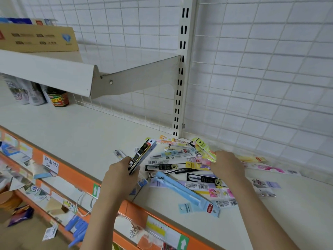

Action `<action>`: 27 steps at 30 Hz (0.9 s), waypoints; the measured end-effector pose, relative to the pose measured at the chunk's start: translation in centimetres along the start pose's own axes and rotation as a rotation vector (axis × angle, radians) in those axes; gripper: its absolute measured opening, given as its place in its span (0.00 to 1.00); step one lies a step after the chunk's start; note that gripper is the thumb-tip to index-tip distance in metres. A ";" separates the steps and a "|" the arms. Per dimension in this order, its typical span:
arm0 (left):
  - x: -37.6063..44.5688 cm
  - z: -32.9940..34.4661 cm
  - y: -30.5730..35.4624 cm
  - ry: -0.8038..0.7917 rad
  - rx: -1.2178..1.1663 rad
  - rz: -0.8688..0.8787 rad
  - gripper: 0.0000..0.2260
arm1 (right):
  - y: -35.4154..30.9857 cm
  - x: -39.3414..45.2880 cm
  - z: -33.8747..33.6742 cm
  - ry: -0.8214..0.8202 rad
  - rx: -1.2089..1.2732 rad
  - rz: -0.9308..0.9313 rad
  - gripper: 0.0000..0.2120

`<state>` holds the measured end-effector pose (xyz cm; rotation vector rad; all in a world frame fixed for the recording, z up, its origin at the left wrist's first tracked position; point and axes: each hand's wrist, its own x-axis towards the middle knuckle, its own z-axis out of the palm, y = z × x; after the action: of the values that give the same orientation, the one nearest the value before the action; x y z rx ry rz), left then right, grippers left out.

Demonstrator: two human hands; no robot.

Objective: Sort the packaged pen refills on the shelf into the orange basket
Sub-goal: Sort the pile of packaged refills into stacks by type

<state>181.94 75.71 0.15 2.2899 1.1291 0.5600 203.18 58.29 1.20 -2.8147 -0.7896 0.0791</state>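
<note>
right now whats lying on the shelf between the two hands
In the head view, loose refill packs lie between the left hand, which grips a small stack, and the right hand.

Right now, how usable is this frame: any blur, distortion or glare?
Head view: wide-angle lens bows the upright and upper shelf; lower-left racks are smeared by blur; light is soft and even, no hard shadows; the refill packs and both hands, left and right, stay fairly sharp.
</note>
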 end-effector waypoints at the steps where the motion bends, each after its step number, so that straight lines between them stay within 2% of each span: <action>1: 0.0 -0.2 -0.2 0.010 0.000 -0.016 0.09 | -0.2 0.0 -0.1 0.027 0.006 0.001 0.08; 3: 0.2 -0.5 -0.6 0.038 0.000 -0.048 0.11 | -0.7 -0.1 -0.3 0.089 0.026 -0.004 0.09; 8: 0.6 -1.1 -1.1 0.108 0.052 -0.082 0.06 | -2.1 -0.8 -1.0 0.218 0.078 -0.046 0.11; 12: 1.0 -1.6 -1.1 0.095 0.125 -0.076 0.03 | -2.7 -1.7 -1.4 0.234 0.049 -0.105 0.11; 14: 1.3 -1.7 -1.1 0.062 0.195 -0.056 0.09 | -2.8 -2.2 -1.4 0.267 0.034 -0.111 0.10; 17: 1.8 -1.3 -1.5 -0.002 0.256 -0.023 0.25 | -3.0 -2.7 -1.3 0.278 0.033 -0.117 0.11; 19: 2.2 -0.8 -1.7 -0.064 0.268 0.003 0.30 | -3.2 -2.9 -1.1 0.250 0.034 -0.147 0.13; 24: 2.2 -0.1 -1.8 -0.187 0.352 0.084 0.27 | -3.1 -3.3 -0.1 0.192 0.192 -0.121 0.12; 27: 2.2 -0.3 -1.9 -0.152 0.346 0.097 0.23 | -3.0 -3.6 0.4 0.194 0.205 -0.104 0.10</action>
<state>181.91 78.58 -0.54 2.6417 1.1152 0.2326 198.55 59.00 1.49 -2.5379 -0.8285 -0.1214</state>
